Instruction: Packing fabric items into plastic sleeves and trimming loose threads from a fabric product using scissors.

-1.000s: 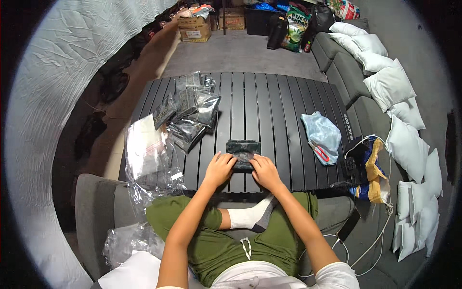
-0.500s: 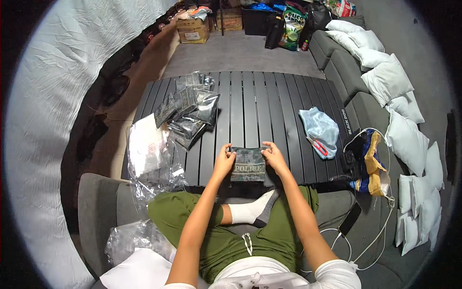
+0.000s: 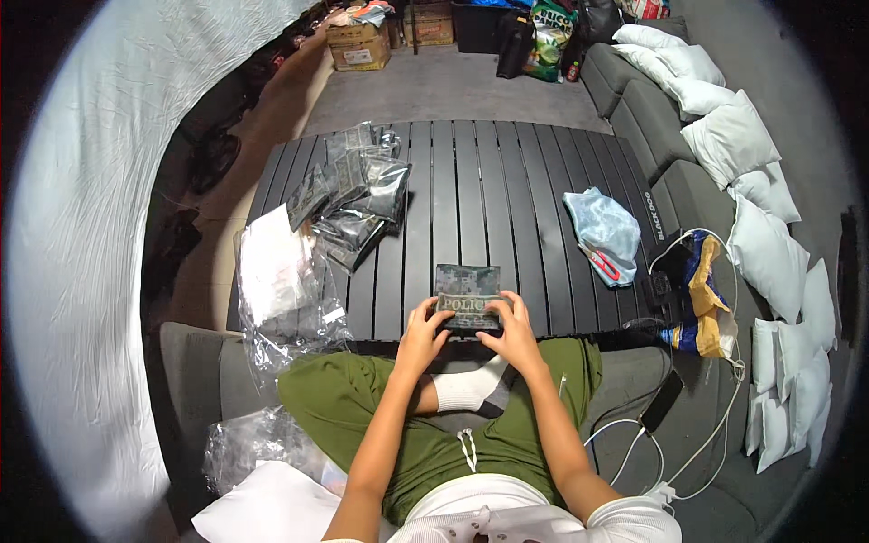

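Gripping a camouflage patch (image 3: 468, 298) at the near edge of the slatted desk (image 3: 471, 195) | left hand (image 3: 424, 333) pinches its left edge, right hand (image 3: 512, 332) its right | pile of bagged patches (image 3: 353, 199) far left | blue bag (image 3: 602, 231) with red scissors (image 3: 599, 262) right

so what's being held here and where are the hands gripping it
A flat rectangular camouflage-patterned fabric patch, held at the near edge of the black slatted table: left hand on its lower left corner, right hand on its lower right.

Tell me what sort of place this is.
Probably a living room used for packing: a grey sofa lined with white pillows, a low black slatted table, and cardboard boxes on the floor.
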A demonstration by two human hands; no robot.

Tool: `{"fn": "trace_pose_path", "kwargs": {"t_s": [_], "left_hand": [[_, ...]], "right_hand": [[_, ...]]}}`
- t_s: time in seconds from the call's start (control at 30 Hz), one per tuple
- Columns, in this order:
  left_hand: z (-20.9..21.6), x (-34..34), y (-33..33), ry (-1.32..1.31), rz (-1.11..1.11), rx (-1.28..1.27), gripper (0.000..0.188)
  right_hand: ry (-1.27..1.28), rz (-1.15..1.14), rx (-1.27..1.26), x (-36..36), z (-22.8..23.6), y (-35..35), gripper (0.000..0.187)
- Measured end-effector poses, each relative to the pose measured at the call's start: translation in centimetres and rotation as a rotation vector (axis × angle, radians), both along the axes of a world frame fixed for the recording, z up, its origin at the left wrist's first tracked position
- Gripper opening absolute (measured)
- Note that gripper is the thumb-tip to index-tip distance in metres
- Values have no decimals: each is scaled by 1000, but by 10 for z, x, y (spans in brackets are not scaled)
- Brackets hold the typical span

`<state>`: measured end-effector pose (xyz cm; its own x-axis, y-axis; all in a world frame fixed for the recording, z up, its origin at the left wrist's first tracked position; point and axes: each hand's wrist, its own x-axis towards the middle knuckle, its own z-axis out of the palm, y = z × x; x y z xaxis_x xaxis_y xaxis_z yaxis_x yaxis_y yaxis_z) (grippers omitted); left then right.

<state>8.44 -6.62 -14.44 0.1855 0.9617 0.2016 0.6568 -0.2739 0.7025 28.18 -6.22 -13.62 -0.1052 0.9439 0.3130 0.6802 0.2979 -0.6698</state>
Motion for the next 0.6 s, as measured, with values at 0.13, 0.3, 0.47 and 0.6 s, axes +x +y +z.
{"fn": "trace_pose_path", "kwargs": {"t_s": [0.13, 0.3, 0.47, 0.6], "left_hand": [[-5, -1, 2, -62, 1, 12, 31], [-10, -2, 1, -84, 15, 88, 25], [-18, -2, 2, 27, 91, 140, 24], [-16, 1, -1, 203, 156, 165, 26]], "right_hand": [[-4, 55, 4, 3, -14, 1, 30], [68, 69, 63, 6, -27, 1, 22], [36, 44, 136, -3, -25, 1, 25], [-36, 28, 175, 1, -29, -1, 26]]}}
